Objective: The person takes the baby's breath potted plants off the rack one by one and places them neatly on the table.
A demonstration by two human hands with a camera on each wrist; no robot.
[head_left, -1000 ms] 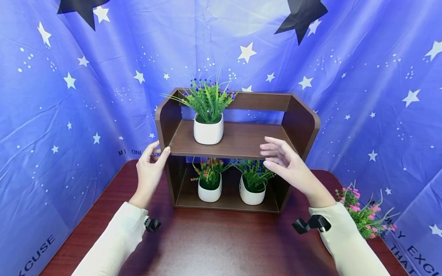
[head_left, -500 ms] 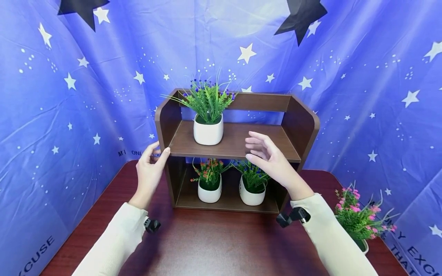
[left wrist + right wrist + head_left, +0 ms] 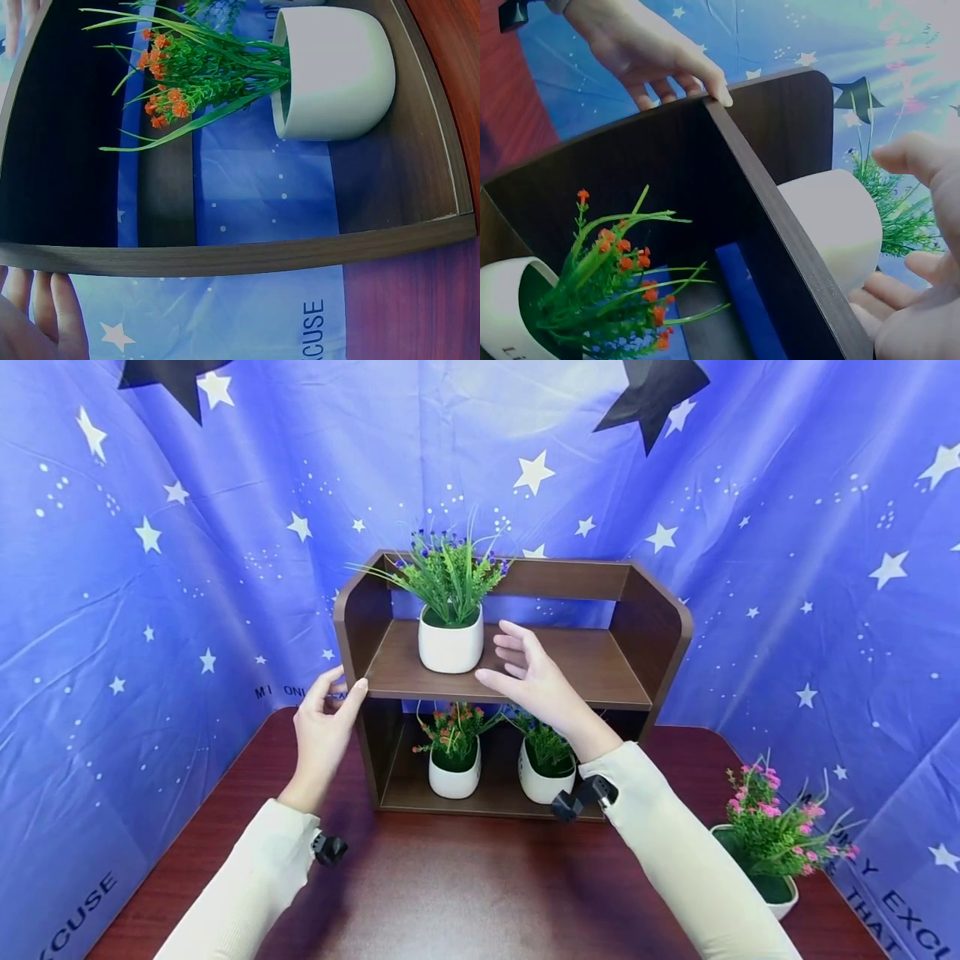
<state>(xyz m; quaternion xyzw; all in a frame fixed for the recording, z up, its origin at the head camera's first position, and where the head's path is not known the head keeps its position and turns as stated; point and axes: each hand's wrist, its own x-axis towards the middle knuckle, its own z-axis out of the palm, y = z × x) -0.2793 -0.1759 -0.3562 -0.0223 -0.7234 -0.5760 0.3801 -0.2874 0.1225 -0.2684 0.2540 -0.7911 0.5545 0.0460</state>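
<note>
A two-tier dark brown desktop shelf (image 3: pixel 506 689) stands on the table. My left hand (image 3: pixel 324 727) holds its left side panel, thumb on the front edge and fingers against the outer face. On the upper board sits a white pot (image 3: pixel 451 645) of green artificial plants with blue flowers (image 3: pixel 450 564). My right hand (image 3: pixel 536 681) is just right of this pot, fingers spread and slightly bent, with a gap between hand and pot in the head view. In the right wrist view the thumb and fingers of the right hand (image 3: pixel 922 292) reach around the white pot (image 3: pixel 840 225); contact is unclear.
On the lower board stand an orange-flowered potted plant (image 3: pixel 455 768) and a blue-flowered one (image 3: pixel 547 772). A pink-flowered potted plant (image 3: pixel 772 835) stands at the table's right, beyond my right forearm. Behind hangs a blue star-patterned curtain (image 3: pixel 532 427). The reddish-brown table (image 3: pixel 450 885) extends in front.
My right hand has moved left and slightly up across the shelf front to beside the upper pot. The left hand stays on the side panel. The pink-flowered plant shows more fully.
</note>
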